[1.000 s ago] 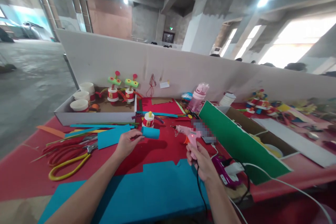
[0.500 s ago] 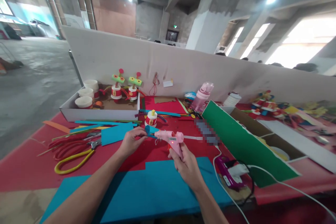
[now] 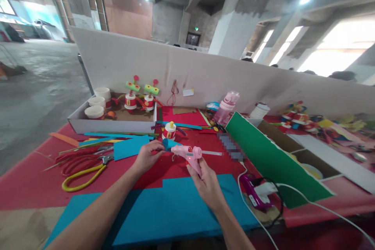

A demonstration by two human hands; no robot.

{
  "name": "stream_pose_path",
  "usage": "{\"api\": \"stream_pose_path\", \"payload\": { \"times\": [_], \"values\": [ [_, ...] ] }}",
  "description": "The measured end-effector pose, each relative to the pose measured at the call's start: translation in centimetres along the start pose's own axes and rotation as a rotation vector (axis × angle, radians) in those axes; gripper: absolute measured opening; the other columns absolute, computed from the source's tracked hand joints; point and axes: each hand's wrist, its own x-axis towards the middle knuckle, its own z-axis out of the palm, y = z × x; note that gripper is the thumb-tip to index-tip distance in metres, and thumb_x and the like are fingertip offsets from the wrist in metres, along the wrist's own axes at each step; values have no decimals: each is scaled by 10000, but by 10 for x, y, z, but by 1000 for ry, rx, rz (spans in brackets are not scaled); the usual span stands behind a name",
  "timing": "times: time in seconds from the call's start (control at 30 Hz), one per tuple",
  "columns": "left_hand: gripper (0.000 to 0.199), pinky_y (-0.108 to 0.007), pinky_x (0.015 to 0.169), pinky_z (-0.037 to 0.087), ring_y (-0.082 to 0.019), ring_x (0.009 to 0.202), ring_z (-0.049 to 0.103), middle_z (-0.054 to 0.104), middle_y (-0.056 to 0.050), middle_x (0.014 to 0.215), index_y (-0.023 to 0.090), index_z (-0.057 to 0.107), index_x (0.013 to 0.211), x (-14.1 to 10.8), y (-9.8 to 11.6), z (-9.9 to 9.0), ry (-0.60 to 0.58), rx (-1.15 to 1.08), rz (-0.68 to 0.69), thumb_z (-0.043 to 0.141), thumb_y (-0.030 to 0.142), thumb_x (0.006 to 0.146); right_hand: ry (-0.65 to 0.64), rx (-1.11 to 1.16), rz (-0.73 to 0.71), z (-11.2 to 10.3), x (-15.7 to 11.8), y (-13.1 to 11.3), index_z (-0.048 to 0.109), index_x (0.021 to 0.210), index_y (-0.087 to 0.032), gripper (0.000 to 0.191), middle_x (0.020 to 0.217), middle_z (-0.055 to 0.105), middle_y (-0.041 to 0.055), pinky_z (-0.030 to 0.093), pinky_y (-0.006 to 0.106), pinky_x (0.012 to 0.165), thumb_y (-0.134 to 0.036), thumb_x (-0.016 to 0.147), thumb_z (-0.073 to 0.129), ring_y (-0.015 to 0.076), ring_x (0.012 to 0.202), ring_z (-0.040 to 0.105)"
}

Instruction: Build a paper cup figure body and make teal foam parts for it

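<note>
My right hand (image 3: 207, 181) is wrapped round the handle of a pink hot glue gun (image 3: 187, 153), its red light lit and a clear glue stick (image 3: 212, 152) poking out of its back. The gun's nozzle points left, close to the small blue paper piece (image 3: 166, 143) pinched between the fingertips of my left hand (image 3: 150, 155). Whether nozzle and paper touch, I cannot tell. Just behind them stands a red and white paper cup figure (image 3: 169, 131) with purple coiled arms and a yellow piece on top.
Pliers with yellow handles (image 3: 83, 181) and blue paper (image 3: 131, 148) lie at left. A white box (image 3: 114, 127) behind holds paper cups and two finished-looking figures (image 3: 130, 101). On the right are a green board (image 3: 272, 160), a purple power strip (image 3: 258, 195) and its white cable. Blue sheets (image 3: 152, 215) cover the front.
The glue gun has moved slightly left, with its nozzle nearer the blue paper piece. My left hand keeps its pinch on the paper. The camera has shifted a little.
</note>
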Motion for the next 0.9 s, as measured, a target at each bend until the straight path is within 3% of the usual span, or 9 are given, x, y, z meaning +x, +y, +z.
{"api": "stream_pose_path", "payload": {
  "times": [0.33, 0.8, 0.9],
  "values": [
    [106, -266, 702, 513, -166, 771, 650, 687, -56, 805, 184, 681, 718, 0, -2, 1, -6, 7, 14, 649, 223, 811, -28, 5, 9, 1, 1, -1, 494, 1303, -175, 436, 864, 692, 59, 467, 248, 563, -420, 944, 464, 184, 615, 623],
    [128, -274, 708, 504, -165, 767, 632, 680, -51, 801, 192, 684, 722, -1, -1, 1, -24, 18, 9, 635, 251, 824, 6, -14, -35, -1, 3, -5, 523, 1259, -197, 394, 1033, 690, 92, 509, 258, 681, -425, 943, 469, 231, 862, 678],
    [131, -275, 714, 498, -165, 778, 630, 677, -52, 807, 191, 683, 733, -1, -1, 0, -36, 17, 8, 625, 248, 835, 30, 24, -9, -1, 2, -3, 549, 1242, -198, 400, 936, 707, 85, 508, 251, 624, -446, 935, 484, 222, 787, 685]
  ]
}}
